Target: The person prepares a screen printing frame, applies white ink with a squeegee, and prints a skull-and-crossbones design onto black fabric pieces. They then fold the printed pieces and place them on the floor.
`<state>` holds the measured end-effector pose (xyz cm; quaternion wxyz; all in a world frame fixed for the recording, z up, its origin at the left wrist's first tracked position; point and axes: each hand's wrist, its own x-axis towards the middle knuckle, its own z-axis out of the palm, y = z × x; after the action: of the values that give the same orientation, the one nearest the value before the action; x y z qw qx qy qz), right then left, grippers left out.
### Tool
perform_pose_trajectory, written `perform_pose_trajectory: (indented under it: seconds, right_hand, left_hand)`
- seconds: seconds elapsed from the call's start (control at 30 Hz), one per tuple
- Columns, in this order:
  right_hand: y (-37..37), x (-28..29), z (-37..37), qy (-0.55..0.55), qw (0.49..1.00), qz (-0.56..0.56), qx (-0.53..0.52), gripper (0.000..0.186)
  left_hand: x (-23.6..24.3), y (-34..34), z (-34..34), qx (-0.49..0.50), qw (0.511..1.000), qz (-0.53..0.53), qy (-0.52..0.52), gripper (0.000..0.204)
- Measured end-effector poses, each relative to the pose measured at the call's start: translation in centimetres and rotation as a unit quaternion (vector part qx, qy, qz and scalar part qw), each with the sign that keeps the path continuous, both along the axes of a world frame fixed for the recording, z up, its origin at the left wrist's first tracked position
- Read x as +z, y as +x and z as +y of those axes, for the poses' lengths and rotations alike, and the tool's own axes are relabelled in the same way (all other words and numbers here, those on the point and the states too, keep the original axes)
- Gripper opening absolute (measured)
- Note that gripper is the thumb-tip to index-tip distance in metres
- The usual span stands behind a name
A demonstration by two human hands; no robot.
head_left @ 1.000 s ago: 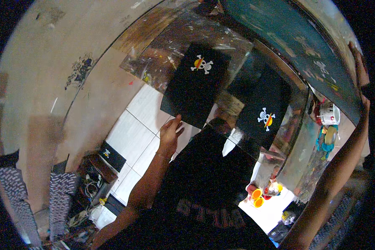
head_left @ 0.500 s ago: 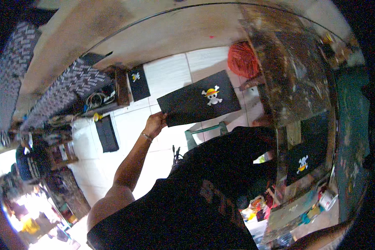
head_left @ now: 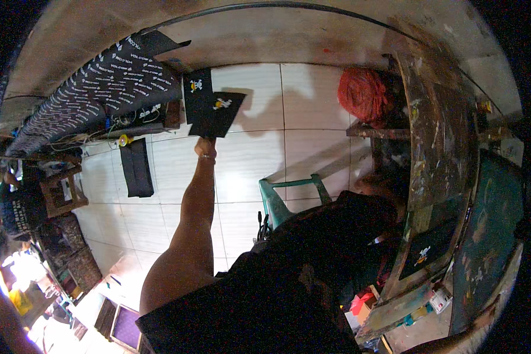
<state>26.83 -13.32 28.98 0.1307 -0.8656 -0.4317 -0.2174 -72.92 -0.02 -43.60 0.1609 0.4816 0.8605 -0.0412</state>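
Observation:
My left hand point(head_left: 205, 147) reaches out over the tiled floor, closed on the near edge of a black fabric panel point(head_left: 209, 122) with a skull-and-crossbones print in a yellow hat. This panel is tilted and overlaps a second black printed panel point(head_left: 197, 81) lying flat beneath it. Left of my forearm, a folded stack of plain black fabric point(head_left: 137, 168) rests on the tiles. My right forearm point(head_left: 445, 343) shows at the lower right; its hand fades into the dark rim beside the worn table, so its fingers cannot be made out. Another printed black panel point(head_left: 428, 251) lies on that table.
A green plastic stool point(head_left: 289, 182) stands in front of my body. A red plastic bag point(head_left: 363, 97) sits by the wall, beside a stained wooden table point(head_left: 436, 135). At left hangs dark patterned cloth point(head_left: 124, 76) above cables, with a wooden stool point(head_left: 65, 190) and another person point(head_left: 15, 203) beyond.
My left hand has carried the printed panel leftward and away from me, from over the open tiles to the panel lying by the wall. The view has shifted slightly.

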Motion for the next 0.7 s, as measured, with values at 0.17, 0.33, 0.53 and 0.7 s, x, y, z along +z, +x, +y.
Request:
perform_pose_trajectory:
  seconds: [0.17,0.33,0.53,0.7]
  right_hand:
    - [9.5,1.6,-2.9,-0.028,0.999,-0.01,0.024,0.063]
    - [9.9,0.9,-4.2,-0.033,0.999,0.019,0.032,0.059]
    - [3.4,-0.1,-3.7,-0.099,0.992,-0.077,-0.019,0.059]
    - [2.0,-1.1,-3.5,-0.073,0.995,-0.039,0.062,0.058]
  left_hand:
    - [1.4,-2.0,5.6,0.001,0.994,0.023,-0.108,0.031]
    - [0.9,-1.8,8.0,-0.027,0.975,0.034,-0.217,0.031]
    - [-6.6,1.5,3.5,0.025,0.989,0.032,-0.145,0.022]
    - [-10.6,8.2,2.4,0.213,0.966,-0.146,-0.024,0.035]
